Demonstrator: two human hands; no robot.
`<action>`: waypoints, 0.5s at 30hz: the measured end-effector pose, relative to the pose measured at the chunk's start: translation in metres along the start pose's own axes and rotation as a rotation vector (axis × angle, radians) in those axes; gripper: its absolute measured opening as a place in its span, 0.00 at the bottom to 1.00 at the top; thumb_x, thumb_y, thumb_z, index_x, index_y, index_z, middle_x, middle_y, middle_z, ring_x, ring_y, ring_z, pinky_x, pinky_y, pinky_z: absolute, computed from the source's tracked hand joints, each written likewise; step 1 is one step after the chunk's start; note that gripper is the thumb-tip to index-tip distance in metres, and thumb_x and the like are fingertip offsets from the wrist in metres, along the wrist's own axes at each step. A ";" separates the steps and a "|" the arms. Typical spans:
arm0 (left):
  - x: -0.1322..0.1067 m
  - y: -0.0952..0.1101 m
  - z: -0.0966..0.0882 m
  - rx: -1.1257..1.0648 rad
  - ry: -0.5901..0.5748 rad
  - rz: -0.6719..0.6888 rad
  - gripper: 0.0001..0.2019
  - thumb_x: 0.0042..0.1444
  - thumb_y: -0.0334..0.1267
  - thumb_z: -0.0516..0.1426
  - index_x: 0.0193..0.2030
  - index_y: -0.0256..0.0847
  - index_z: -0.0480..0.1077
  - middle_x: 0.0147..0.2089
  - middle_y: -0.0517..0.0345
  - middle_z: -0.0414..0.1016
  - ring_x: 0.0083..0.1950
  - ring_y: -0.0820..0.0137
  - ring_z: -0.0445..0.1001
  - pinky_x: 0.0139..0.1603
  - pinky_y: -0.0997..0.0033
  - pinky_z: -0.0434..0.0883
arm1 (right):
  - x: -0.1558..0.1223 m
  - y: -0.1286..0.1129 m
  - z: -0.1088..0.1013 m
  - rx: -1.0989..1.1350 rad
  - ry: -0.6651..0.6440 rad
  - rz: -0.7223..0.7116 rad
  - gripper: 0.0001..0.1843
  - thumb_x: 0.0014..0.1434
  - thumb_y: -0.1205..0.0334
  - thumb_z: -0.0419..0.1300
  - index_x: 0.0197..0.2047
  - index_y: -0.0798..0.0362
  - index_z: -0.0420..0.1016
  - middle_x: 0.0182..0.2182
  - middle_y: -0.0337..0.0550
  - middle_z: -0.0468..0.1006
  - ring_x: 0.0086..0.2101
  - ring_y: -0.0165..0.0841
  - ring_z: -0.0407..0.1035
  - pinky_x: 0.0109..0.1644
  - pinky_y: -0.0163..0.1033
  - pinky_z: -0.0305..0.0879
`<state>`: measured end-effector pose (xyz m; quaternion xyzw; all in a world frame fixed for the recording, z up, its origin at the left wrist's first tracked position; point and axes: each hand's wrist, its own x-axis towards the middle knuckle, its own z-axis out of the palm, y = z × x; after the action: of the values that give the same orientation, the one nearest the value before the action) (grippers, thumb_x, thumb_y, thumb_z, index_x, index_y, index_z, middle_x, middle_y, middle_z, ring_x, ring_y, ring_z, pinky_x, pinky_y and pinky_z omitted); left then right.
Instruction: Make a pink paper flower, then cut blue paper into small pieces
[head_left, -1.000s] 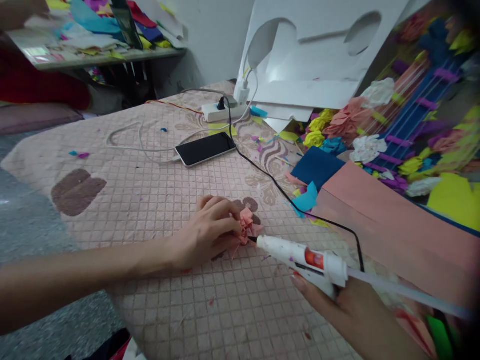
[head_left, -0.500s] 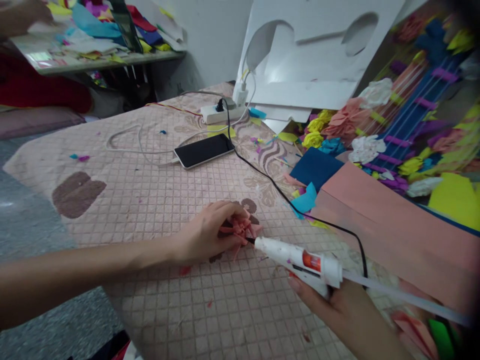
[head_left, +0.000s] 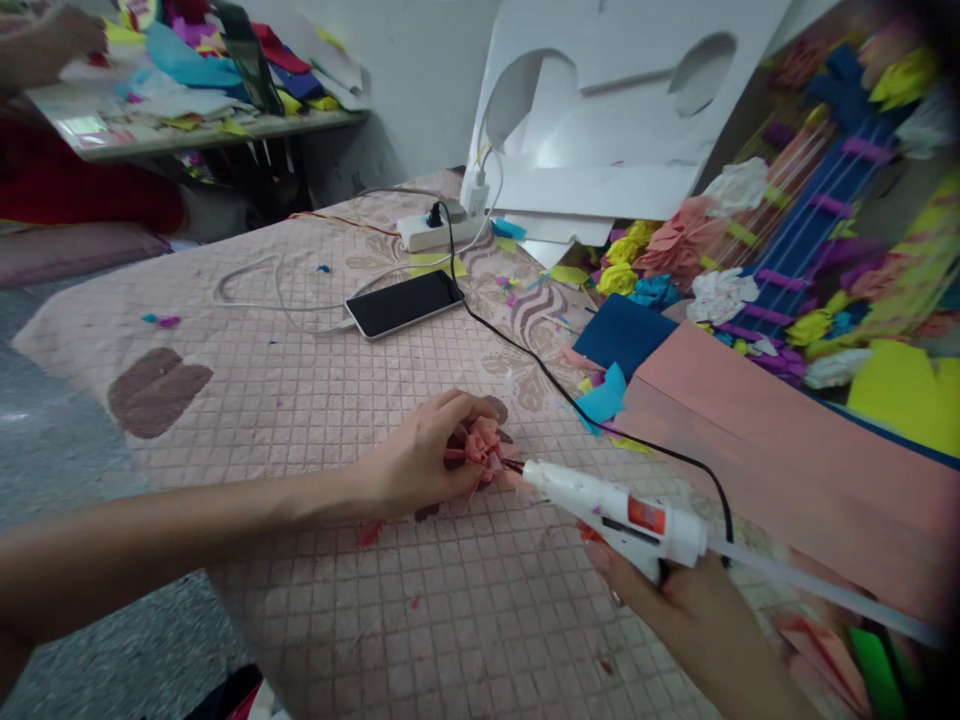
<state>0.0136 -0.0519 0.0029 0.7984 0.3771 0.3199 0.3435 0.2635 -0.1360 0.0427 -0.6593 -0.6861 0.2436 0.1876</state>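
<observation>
My left hand (head_left: 420,450) pinches a salmon-pink paper flower (head_left: 484,447) between thumb and fingers, just over the checked tablecloth. Wrapped round the grip of a white glue gun (head_left: 607,507) is my right hand (head_left: 675,610). The gun's dark nozzle points left and ends at the flower's right side; whether it touches cannot be made out. A long translucent glue stick (head_left: 825,593) sticks out of the gun's back end. Part of the flower is hidden behind my left fingers.
A phone (head_left: 405,303) on a white cable lies beyond my hands, near a power strip (head_left: 431,232). A black cord (head_left: 540,365) runs towards the gun. Coloured paper sheets (head_left: 750,430) and paper flowers (head_left: 679,245) fill the right. A person's hand (head_left: 52,45) is at the far-left table.
The glue gun in my right hand has moved slightly right, drawing its nozzle back to the flower's edge. My left hand still holds the flower, now turned a little.
</observation>
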 end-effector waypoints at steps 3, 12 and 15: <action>0.001 0.000 -0.001 -0.007 -0.025 -0.018 0.23 0.49 0.28 0.58 0.53 0.38 0.63 0.49 0.50 0.72 0.44 0.68 0.74 0.41 0.68 0.74 | 0.002 0.004 -0.004 0.015 0.015 0.010 0.16 0.57 0.50 0.55 0.23 0.49 0.69 0.19 0.37 0.72 0.23 0.34 0.70 0.24 0.36 0.67; -0.002 -0.005 0.004 -0.140 -0.009 -0.032 0.23 0.51 0.28 0.58 0.55 0.40 0.61 0.48 0.50 0.73 0.44 0.68 0.76 0.37 0.72 0.76 | 0.063 0.006 -0.013 0.017 0.177 -0.064 0.15 0.56 0.51 0.55 0.37 0.54 0.74 0.28 0.44 0.79 0.31 0.40 0.74 0.32 0.40 0.68; -0.004 -0.006 0.006 -0.178 -0.014 -0.029 0.24 0.52 0.28 0.57 0.57 0.40 0.60 0.48 0.49 0.73 0.45 0.68 0.76 0.39 0.70 0.77 | 0.102 0.004 -0.005 0.030 0.221 -0.100 0.17 0.56 0.51 0.54 0.40 0.55 0.74 0.33 0.47 0.80 0.35 0.43 0.74 0.37 0.41 0.68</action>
<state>0.0137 -0.0539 -0.0060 0.7615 0.3563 0.3413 0.4204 0.2639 -0.0340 0.0378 -0.6441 -0.6897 0.1697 0.2839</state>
